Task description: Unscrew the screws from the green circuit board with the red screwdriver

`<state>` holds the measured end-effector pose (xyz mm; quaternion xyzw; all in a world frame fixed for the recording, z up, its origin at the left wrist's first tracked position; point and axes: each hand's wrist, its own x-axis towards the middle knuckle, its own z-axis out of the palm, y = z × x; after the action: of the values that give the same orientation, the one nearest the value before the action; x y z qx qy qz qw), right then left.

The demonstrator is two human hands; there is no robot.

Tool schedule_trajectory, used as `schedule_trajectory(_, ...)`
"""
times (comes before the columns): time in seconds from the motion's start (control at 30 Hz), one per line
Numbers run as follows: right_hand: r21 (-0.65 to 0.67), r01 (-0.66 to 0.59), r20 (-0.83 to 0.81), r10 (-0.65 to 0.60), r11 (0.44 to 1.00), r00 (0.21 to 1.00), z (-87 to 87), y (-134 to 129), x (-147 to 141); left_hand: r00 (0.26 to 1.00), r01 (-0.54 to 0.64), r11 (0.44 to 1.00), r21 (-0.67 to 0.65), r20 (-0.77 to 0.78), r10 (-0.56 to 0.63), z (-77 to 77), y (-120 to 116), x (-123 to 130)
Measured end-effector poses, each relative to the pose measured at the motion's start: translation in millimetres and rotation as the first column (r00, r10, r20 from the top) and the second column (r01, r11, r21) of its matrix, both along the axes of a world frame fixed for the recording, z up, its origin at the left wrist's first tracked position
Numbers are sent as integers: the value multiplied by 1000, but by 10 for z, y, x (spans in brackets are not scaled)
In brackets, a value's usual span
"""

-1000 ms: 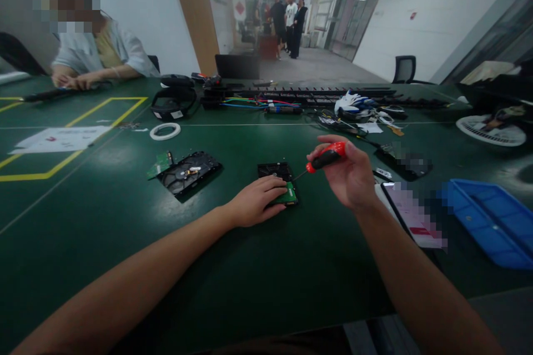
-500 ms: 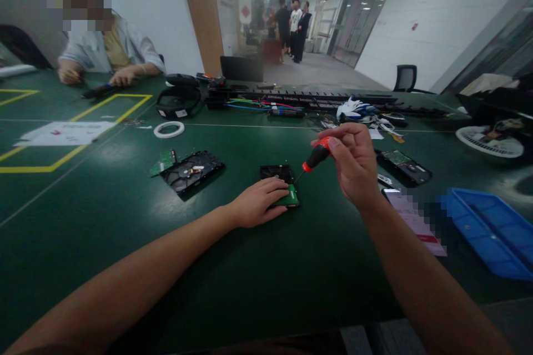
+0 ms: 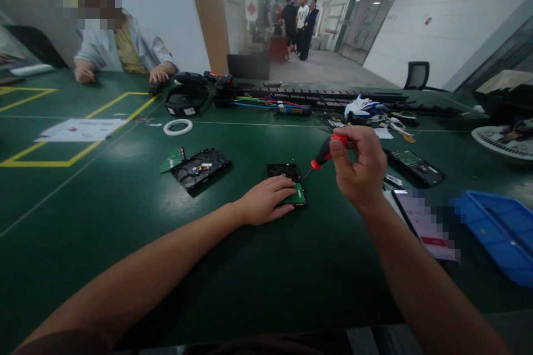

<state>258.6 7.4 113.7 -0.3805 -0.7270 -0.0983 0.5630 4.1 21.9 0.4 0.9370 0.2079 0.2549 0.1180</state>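
Observation:
A small hard drive (image 3: 283,170) with a green circuit board (image 3: 298,195) lies on the green table. My left hand (image 3: 270,199) rests over it, fingers across the board and thumb along the near side, holding it down and hiding part of it. In my right hand (image 3: 361,169) is a red and black screwdriver (image 3: 322,155), gripped by the handle. Its thin shaft slants down to the left, with the tip at the drive's right edge; whether it sits in a screw is too small to tell.
An opened hard drive (image 3: 202,169) with a loose green board (image 3: 171,161) lies left. Another drive (image 3: 416,166), a phone-like screen (image 3: 428,227) and a blue tray (image 3: 499,233) are right. Behind lie a white tape ring (image 3: 178,127), cables and gloves (image 3: 362,105). A person (image 3: 125,44) sits across.
The whole view has shifted slightly, so things appear further right. My right hand has turned around the screwdriver handle, its fingers now more curled. The seated person's hand has moved on the dark object.

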Motion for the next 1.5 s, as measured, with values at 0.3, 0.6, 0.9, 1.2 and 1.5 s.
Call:
schedule_trajectory(0.3,-240,-178,-126,151,954,981,-276,22,27,1000,12,1000,24,0,-12,-9,9,2)
schedule_trajectory(0.6,-285,-250,-145,216,925,966,-296,26,55,1000,20,998,53,15,-21,28,-8,13)
schedule_trajectory(0.9,-255,-228,-141,198,940,970,-316,28,61,1000,20,1000,24,10,-20,34,-8,8)
schedule_trajectory(1.2,-186,-158,-189,123,970,974,-365,31,37,1000,22,1000,17,10,-22,33,-6,5)
schedule_trajectory(1.5,-176,-141,-139,117,974,983,-419,57,9,1000,20,999,30,10,-20,28,-11,9)
